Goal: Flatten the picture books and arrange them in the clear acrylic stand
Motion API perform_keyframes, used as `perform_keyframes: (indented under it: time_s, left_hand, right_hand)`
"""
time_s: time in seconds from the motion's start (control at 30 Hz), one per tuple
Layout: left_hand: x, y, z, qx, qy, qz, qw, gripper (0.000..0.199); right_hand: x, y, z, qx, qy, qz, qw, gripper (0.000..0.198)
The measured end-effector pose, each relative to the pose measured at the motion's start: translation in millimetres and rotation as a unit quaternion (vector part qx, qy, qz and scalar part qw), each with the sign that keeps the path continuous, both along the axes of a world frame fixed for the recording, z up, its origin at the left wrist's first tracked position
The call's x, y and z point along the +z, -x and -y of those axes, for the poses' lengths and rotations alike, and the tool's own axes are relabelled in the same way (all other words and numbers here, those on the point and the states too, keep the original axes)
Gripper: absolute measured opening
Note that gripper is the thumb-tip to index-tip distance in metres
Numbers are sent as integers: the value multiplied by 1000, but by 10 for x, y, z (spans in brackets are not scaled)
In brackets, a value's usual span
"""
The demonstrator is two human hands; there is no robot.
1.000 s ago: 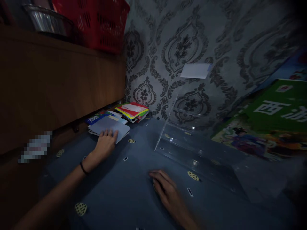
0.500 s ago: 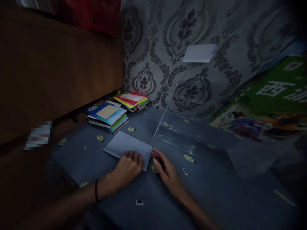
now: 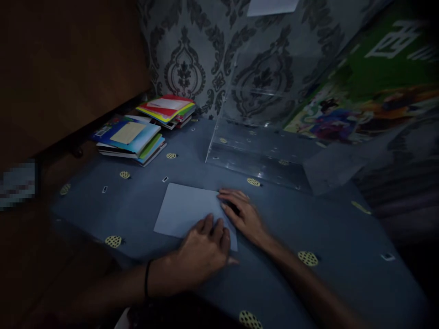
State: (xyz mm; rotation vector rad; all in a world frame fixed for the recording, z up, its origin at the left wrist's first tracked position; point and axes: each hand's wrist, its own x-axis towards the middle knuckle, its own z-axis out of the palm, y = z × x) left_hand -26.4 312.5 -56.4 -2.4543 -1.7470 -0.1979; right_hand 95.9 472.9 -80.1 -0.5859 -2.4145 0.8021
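Booklet (image 3: 183, 206) flat, long axis crosswise, right end slightly nearer

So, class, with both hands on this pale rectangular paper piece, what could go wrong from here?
The pale rectangular paper piece might crease or slip: the left hand lies over its near right part, the right hand at its far right corner. The clear plastic tiered stand is hard to see in dim light, so the right hand could bump it. The nearer stack of colourful paper books has uneven edges and might slide if knocked.
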Motion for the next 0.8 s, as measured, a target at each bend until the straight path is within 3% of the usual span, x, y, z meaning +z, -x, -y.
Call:
perform_keyframes:
  time_s: [0.13,0.4,0.57,0.67,0.8]
  left_hand:
    - [-14,233,3,7,-10,14,1000,49]
    - [-12,1046,-32,207,28,-4,978,41]
    - [-70,1114,-3,221,-5,16,975,42]
    - [-104,1094,6,211,-30,23,977,42]
    - [-143,1117,9,186,-71,21,980,44]
  right_hand:
    - [-21,-40,41,4,-45,33,998,32]
    - [-48,-39,29,10,-70,50,996,33]
    - [-24,28,126,0,-120,73,990,32]
    - [82,187,350,75,-159,113,978,31]
    - [227,415,558,159,-157,155,962,40]
